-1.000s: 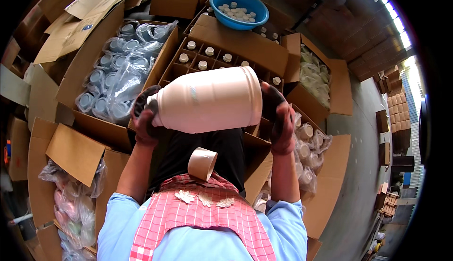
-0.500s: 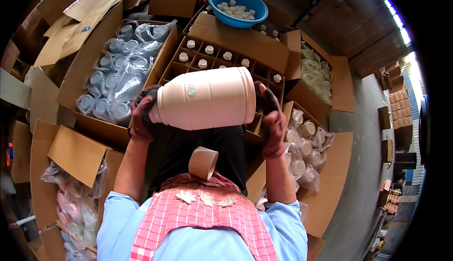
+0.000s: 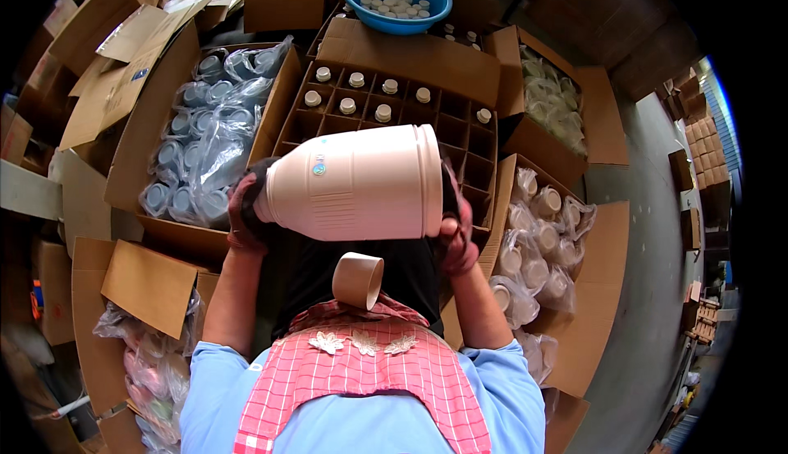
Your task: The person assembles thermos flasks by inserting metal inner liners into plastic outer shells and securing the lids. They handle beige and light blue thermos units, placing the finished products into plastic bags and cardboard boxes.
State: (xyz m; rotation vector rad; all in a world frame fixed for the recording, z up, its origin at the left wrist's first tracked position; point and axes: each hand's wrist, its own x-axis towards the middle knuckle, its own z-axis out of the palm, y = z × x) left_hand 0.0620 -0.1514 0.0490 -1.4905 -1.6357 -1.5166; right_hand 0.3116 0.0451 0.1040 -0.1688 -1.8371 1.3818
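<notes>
Through the head camera I see one big pink bottle (image 3: 353, 183), which is held in the air in front of the body. It lies on its side, nearly level, with the narrow end to the left and the wide base to the right. My left hand (image 3: 249, 217) is closed around the narrow end. My right hand (image 3: 456, 236) touches the base; its fingers are partly hidden, so I cannot tell how firmly they are closed.

Below the bottle, a pale cup (image 3: 353, 280) rests tilted at the lap, against the checked apron (image 3: 353, 364), with its mouth to the right. Beyond the bottle stands a divided box (image 3: 402, 52) with white-capped bottles (image 3: 357, 80). Behind it is a blue basin (image 3: 394, 24), which has small white caps (image 3: 398, 4) inside. Bagged blue cups (image 3: 201, 154) fill the box on the left, and bagged pale cups (image 3: 533, 272) lie on the right.
</notes>
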